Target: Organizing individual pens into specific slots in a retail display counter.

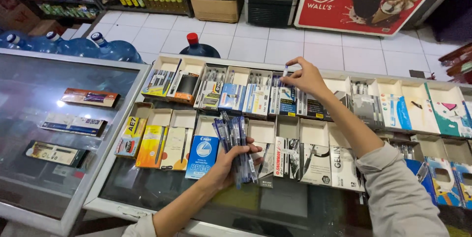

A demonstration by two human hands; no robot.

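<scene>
A glass display counter (pixel 147 188) carries two rows of open cardboard pen boxes (pixel 206 89), far and near, with three flat pen packs (pixel 73 125) at left

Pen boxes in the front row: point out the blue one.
It is the blue pen box, fourth from the left in the front row, just left of the left hand holding a bundle of pens. Its neighbours are yellow, orange, cream, or black-and-white.
</scene>
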